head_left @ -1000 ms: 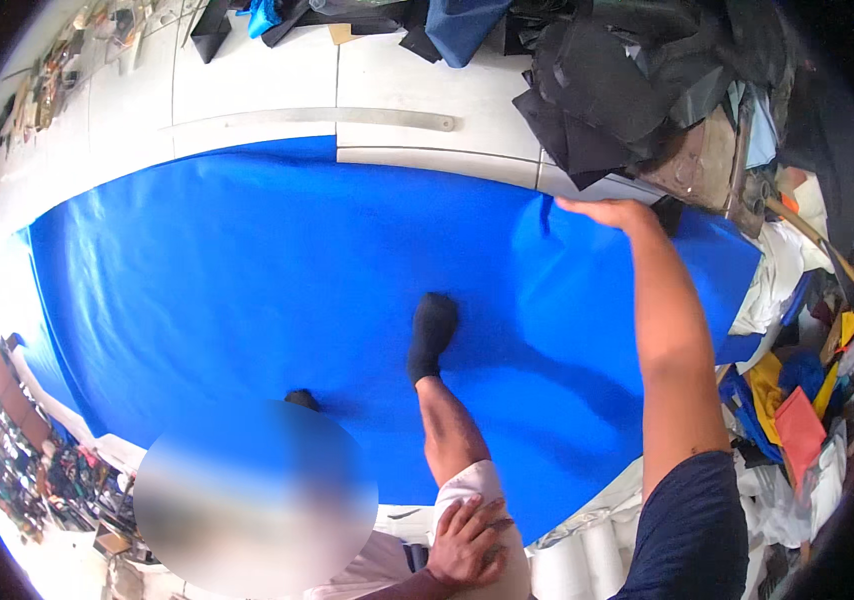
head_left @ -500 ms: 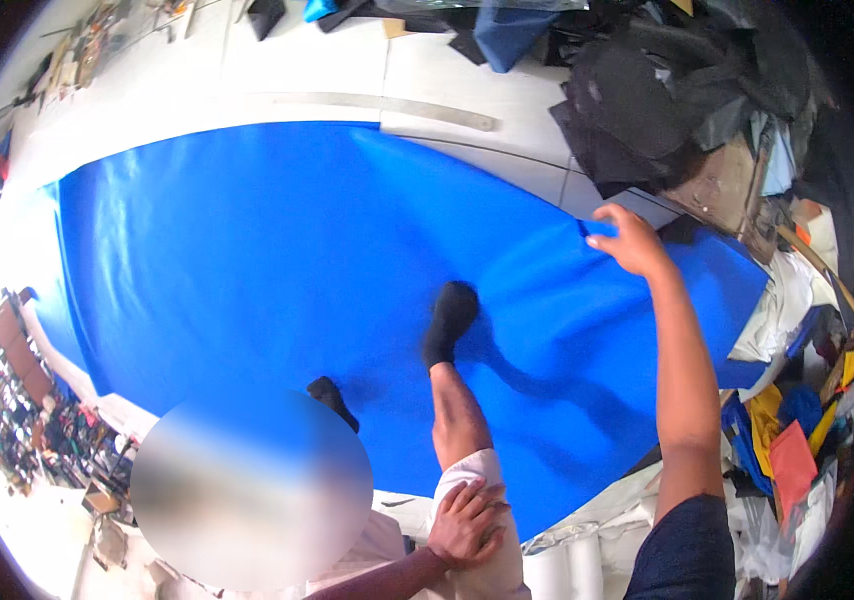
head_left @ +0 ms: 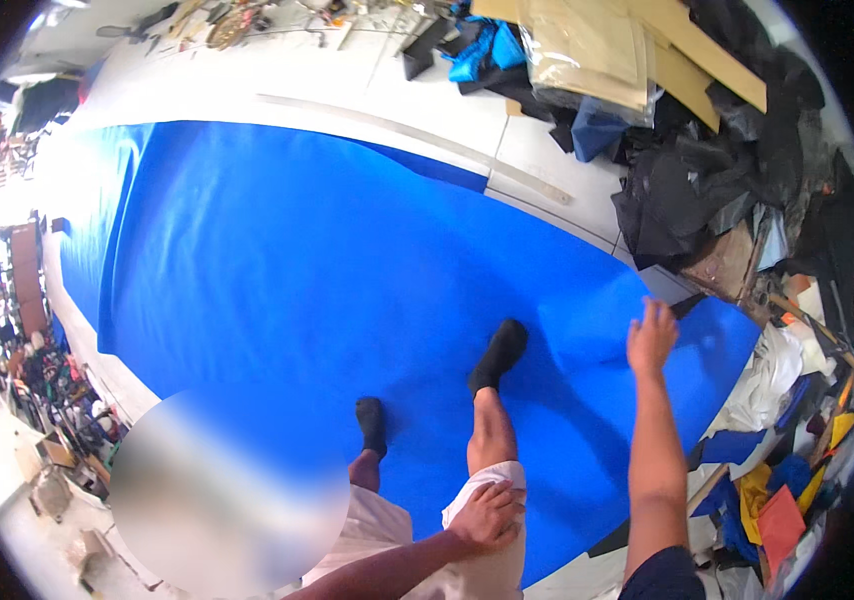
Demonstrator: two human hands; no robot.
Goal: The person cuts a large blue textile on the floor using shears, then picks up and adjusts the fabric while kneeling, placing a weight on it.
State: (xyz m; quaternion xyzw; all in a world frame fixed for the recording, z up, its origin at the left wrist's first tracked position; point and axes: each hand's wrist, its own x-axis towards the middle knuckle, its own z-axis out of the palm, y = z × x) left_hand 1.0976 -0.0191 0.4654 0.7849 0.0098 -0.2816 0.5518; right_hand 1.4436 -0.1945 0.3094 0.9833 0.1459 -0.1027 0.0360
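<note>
A large glossy blue sheet [head_left: 277, 240] covers most of the floor. Over its right-hand edge is my right hand [head_left: 652, 338], fingers stretched out and slightly apart. A raised fold [head_left: 587, 325] of the sheet runs just left of it; whether the fingertips touch the edge is hard to tell. My left hand [head_left: 488, 515] rests on my right knee with fingers spread over white shorts [head_left: 467, 578]. Both my feet, in black socks [head_left: 500, 352], stand on the sheet. Beyond its far edge a strip of darker blue material [head_left: 427, 170] shows from underneath.
A long metal ruler [head_left: 517, 178] lies on pale floor tiles past the sheet. At far right are piled black material [head_left: 682, 190], plastic-wrapped brown sheets [head_left: 587, 50] and coloured scraps [head_left: 782, 525]. Assorted clutter [head_left: 22, 340] fills the left side. A blurred oval covers the lower left.
The view has swung so the scene sits lower and farther right. My right hand's fingers, earlier bent at the sheet's edge, are straighter. More darker blue material shows beyond the far edge.
</note>
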